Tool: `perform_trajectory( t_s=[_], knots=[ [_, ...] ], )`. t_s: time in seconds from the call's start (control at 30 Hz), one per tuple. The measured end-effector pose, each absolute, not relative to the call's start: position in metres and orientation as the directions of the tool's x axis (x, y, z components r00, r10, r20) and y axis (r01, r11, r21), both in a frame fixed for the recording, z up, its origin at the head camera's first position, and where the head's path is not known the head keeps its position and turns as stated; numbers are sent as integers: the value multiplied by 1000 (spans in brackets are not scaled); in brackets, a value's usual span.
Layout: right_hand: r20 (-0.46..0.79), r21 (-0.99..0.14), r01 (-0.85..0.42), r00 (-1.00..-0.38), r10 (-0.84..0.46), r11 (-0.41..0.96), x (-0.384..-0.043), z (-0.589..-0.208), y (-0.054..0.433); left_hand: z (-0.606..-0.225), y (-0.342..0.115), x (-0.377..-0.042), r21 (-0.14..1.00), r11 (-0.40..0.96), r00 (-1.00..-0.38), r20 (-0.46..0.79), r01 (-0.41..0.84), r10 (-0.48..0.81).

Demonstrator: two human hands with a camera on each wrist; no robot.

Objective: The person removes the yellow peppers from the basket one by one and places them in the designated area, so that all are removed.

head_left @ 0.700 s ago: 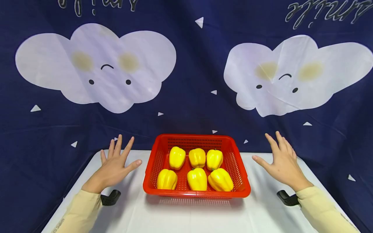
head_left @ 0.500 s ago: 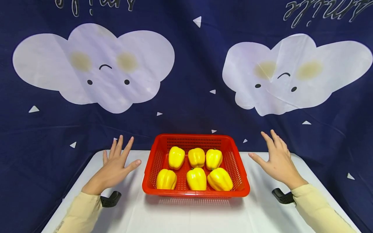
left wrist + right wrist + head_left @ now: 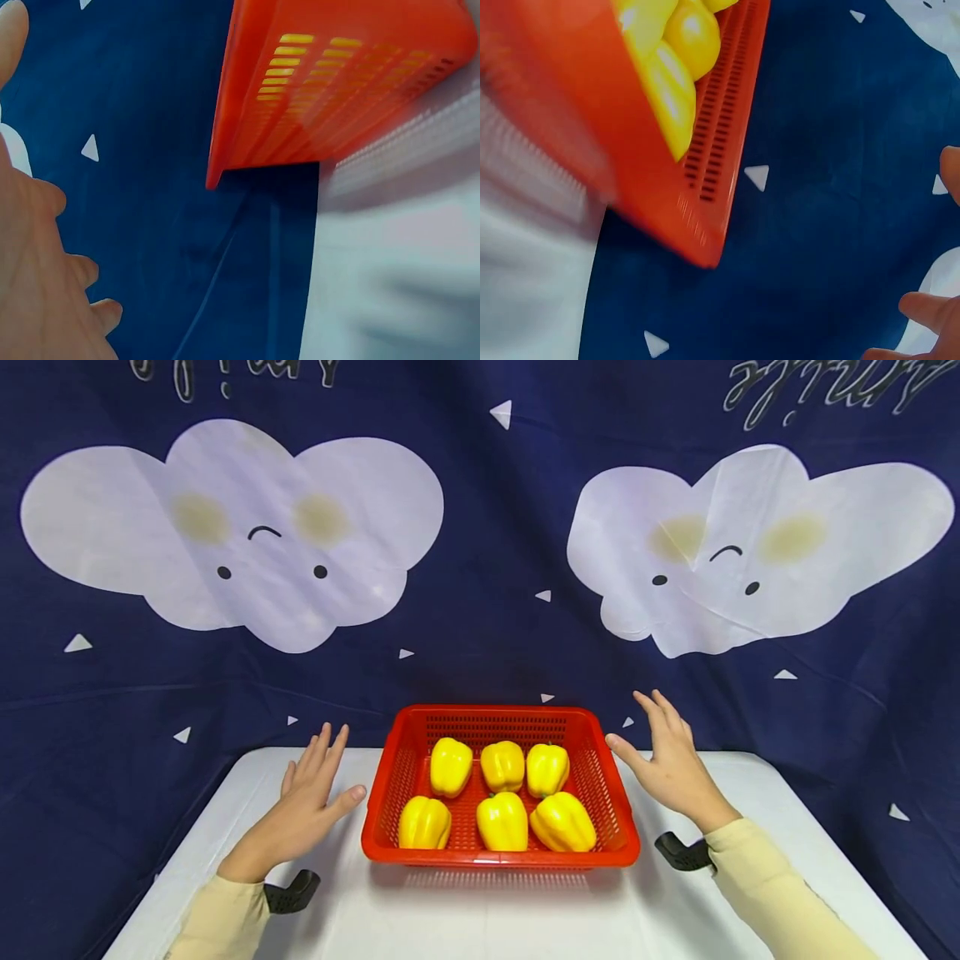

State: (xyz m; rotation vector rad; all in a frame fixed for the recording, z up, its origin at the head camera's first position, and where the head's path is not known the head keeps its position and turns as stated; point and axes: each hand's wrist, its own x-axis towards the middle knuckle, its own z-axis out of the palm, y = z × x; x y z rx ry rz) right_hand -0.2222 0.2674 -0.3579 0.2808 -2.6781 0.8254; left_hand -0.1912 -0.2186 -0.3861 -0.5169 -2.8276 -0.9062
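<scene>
A red plastic basket point(image 3: 498, 858) with slotted walls stands on the white table, holding several yellow bell peppers point(image 3: 502, 821) in two rough rows. To its left my left hand point(image 3: 306, 806) hovers with fingers spread, holding nothing; the thumb points toward the basket's side. On the other side my right hand point(image 3: 671, 768) is also spread and bare, its thumb tip close to the basket's right rim. The left wrist view catches the basket wall point(image 3: 322, 97) with yellow showing through its slots. In the right wrist view, peppers point(image 3: 671, 90) show inside the basket.
A white-covered table point(image 3: 480, 918) carries the basket. Behind it hangs a dark blue cloth point(image 3: 495, 635) printed with white clouds and triangles. Black devices are worn at the left wrist point(image 3: 292, 892) and right wrist point(image 3: 684, 852).
My right hand has moved left, in to the basket's right rim. My left hand has turned and shifted slightly down. Basket and peppers keep their place on the table.
</scene>
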Motion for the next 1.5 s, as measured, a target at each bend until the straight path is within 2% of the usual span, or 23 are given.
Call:
perform_trajectory(
  t_s=[0.8,1.03,1.3,1.5],
  knots=[
    [222,-675,-241,-968,-120,697,-255,-368,212,-426,-188,-179,649,668,-931,259,365,257],
    [180,-670,-221,-974,-134,708,-264,-378,201,-436,-180,-177,652,657,-926,272,378,264],
    [74,-747,-164,-984,-165,644,-273,-384,192,-441,-174,-173,664,648,-928,269,373,258],
    [32,-704,-158,-981,-192,692,-279,-387,184,-443,-172,-174,647,661,-924,283,381,256]
  ],
)
